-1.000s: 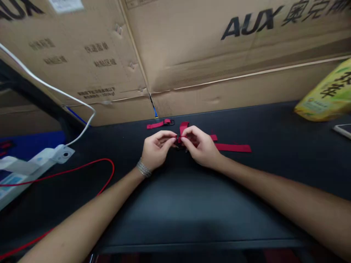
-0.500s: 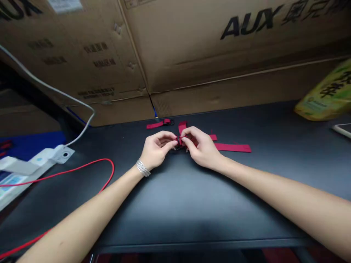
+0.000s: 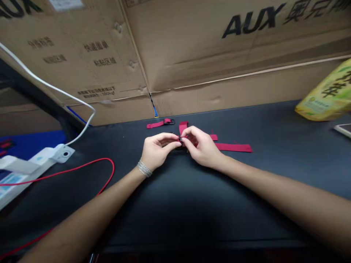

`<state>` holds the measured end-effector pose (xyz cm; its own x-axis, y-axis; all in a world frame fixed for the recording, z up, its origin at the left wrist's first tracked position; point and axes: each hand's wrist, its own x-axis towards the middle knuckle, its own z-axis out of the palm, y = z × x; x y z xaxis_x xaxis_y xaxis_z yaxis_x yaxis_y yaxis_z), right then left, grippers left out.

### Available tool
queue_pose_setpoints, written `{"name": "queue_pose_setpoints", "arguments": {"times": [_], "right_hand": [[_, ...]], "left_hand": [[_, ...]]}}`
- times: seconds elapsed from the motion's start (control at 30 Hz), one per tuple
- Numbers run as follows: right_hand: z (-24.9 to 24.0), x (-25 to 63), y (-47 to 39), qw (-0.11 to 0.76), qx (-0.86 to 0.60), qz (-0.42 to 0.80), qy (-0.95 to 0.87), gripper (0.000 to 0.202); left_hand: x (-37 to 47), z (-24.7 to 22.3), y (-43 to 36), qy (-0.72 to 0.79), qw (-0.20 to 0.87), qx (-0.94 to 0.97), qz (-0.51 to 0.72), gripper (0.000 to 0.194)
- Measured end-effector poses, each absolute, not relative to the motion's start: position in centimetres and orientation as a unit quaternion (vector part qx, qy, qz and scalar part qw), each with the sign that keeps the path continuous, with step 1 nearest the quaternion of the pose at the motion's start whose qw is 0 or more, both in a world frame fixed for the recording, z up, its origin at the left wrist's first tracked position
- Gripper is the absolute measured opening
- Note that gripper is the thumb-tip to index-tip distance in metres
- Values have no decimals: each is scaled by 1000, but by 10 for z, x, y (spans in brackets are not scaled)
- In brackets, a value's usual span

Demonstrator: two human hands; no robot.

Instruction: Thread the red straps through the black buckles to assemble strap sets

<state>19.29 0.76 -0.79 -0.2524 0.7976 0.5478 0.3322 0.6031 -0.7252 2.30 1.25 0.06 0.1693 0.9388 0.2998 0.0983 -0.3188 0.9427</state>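
The tabletop (image 3: 175, 204) spreads wide from its near edge. Beyond, left hand (image 3: 154, 151) and right hand (image 3: 204, 149) clamp a red strap (image 3: 183, 126) between fingers.

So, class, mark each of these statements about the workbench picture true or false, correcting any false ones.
1. The left hand and right hand meet near red webbing. True.
2. The bracelet is on the right wrist. False: the bracelet is on the left wrist.
3. A short red strap lies beyond the hands. True.
4. The yellow pouch is at the far left. False: the yellow pouch is at the right.
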Motion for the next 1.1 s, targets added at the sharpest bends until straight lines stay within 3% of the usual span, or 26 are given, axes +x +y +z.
{"name": "queue_pose_setpoints", "arguments": {"times": [0.27, 0.5, 0.63, 0.83, 1.1], "right_hand": [[-3, 196, 6, 465, -358, 163, -793, 6], [-2, 196, 4, 458, -359, 143, -800, 6], [-3, 195, 4, 466, -361, 158, -792, 6], [-9, 193, 6, 498, -370, 248, -744, 23], [-10, 194, 8, 505, -377, 247, -736, 14]], "left_hand": [[23, 5, 11, 422, 357, 666, 502, 17], [23, 4, 11, 416, 381, 652, 506, 21], [24, 3, 11, 422, 401, 630, 514, 26], [24, 5, 11, 435, 393, 622, 519, 26], [20, 6, 15, 389, 384, 674, 497, 23]]}}
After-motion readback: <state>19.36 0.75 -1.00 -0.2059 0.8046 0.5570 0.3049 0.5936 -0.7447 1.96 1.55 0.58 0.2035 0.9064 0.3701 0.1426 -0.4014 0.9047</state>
